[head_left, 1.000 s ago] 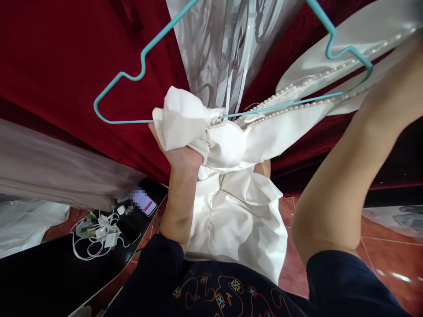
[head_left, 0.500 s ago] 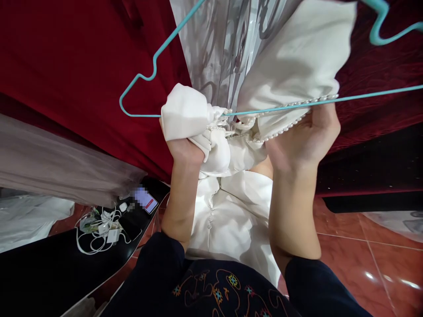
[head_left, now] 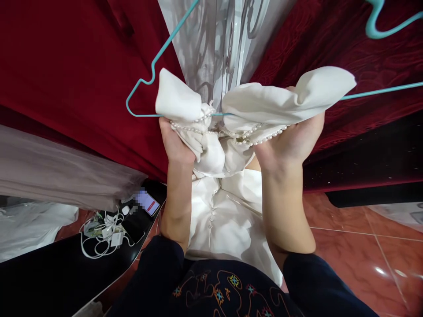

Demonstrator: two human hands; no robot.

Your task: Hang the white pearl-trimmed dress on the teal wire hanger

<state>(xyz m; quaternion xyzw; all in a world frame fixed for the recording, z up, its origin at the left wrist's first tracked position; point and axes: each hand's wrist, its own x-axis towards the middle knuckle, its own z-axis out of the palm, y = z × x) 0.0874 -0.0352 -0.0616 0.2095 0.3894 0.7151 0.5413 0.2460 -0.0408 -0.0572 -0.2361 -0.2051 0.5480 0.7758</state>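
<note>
A white dress (head_left: 228, 211) hangs down in front of me, its bodice gathered up at a turquoise hanger (head_left: 376, 91). Strings of pearl beads (head_left: 264, 138) edge the bunched cloth. My left hand (head_left: 176, 143) is closed under a fold on the left, beside the hanger's lower bar; the fabric hides most of its fingers. On the right, my right hand (head_left: 294, 143) grips the pearl-edged part, with a wide white flap draped over the bar and over its fingers. The hanger's bar runs behind or under the cloth between the hands.
Dark red drapes (head_left: 76, 57) fill both sides, with clear plastic-covered garments (head_left: 228, 39) between them. At lower left, a black table (head_left: 49, 277) bears a lit phone (head_left: 147, 202), a dark phone and tangled white cables (head_left: 99, 251). Reddish tiles (head_left: 350, 259) cover the floor.
The tall white flap on the right has come down and now lies folded over the bar. My right hand has shifted left and slightly down; the left hand moved slightly left.
</note>
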